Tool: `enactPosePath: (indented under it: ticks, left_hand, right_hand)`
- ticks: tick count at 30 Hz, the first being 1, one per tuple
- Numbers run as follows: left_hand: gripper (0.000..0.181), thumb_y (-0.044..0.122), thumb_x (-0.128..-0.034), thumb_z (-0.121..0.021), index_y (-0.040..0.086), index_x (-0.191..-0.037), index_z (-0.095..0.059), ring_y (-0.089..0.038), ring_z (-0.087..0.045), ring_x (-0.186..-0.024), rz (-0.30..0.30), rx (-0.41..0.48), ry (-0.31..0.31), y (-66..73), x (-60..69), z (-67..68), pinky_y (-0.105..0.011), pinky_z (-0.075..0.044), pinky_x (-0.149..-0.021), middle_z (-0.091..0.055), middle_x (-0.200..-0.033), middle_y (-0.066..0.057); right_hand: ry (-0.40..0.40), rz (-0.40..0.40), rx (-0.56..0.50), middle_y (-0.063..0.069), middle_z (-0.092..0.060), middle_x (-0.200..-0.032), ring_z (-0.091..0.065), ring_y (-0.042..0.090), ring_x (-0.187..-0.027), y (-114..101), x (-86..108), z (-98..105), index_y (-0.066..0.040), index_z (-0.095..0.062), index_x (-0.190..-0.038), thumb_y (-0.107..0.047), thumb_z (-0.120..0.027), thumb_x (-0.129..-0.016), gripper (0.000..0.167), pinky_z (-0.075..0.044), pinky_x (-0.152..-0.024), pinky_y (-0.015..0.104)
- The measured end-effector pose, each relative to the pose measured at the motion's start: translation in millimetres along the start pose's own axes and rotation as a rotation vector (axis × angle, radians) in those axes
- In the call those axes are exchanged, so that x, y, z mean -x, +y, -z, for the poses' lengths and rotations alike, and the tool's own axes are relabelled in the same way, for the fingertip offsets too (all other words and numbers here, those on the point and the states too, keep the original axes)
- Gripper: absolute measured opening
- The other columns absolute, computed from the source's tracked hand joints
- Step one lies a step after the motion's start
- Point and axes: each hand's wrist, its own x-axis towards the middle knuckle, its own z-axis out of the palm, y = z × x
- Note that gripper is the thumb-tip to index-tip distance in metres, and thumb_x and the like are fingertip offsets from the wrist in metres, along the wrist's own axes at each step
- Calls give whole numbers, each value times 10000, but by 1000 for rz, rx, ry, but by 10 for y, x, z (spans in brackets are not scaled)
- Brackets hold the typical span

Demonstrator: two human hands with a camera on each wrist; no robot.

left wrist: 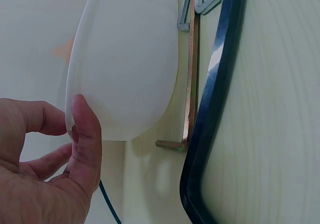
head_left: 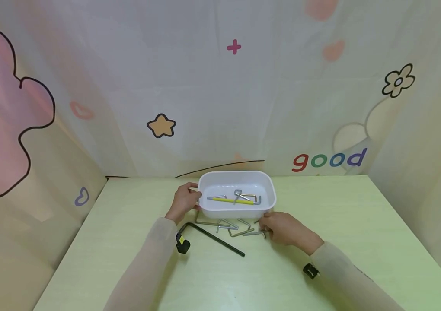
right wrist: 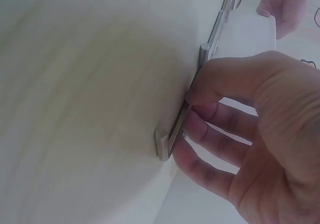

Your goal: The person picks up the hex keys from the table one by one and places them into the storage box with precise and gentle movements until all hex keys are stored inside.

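Note:
A white bin (head_left: pixel 236 213) stands near the back of the table, holding several hex keys, among them a yellow-sleeved one (head_left: pixel 232 200). My left hand (head_left: pixel 183 200) pinches the bin's left rim between thumb and fingers; the left wrist view shows the same hand (left wrist: pixel 55 154) at the bin wall (left wrist: pixel 125 68). In front of the bin's right corner, my right hand (head_left: pixel 284 229) has its fingers on a small metal hex key. In the right wrist view, that hand (right wrist: pixel 245 119) pinches the L-shaped key (right wrist: pixel 162 145) against the table.
Several loose hex keys (head_left: pixel 241 233) lie in front of the bin. A large black hex key (head_left: pixel 218 239) lies nearer, beside my left wrist; the left wrist view shows it too (left wrist: pixel 207 108). A printed curtain (head_left: pixel 212 108) hangs behind the table (head_left: pixel 220 280).

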Motion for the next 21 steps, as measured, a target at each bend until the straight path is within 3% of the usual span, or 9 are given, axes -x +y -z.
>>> enactPosePath:
  ticks: [9, 21]
  left_hand:
    - [454, 109, -922, -585, 33, -1363, -512, -207, -631, -763, -1, -10, 3, -7, 10, -13, -294, -623, -612, -586, -1063, -170]
    - [451, 111, -922, -582, 28, -1361, -513, -247, -645, -827, -1, -7, 7, -13, 3, -17, -309, -629, -631, -587, -1056, -165]
  right_hand:
    - [-56, -33, -3, -87, -422, -700, -398, 107, -647, 14, 0, -50, -216, -518, -750, 23, -629, -779, 265, -317, -575, 230]
    - [-78, -53, -14, -92, -485, -752, -450, 119, -685, -71, 12, 101, -220, -570, -866, -62, -689, -843, 199, -378, -611, 237]
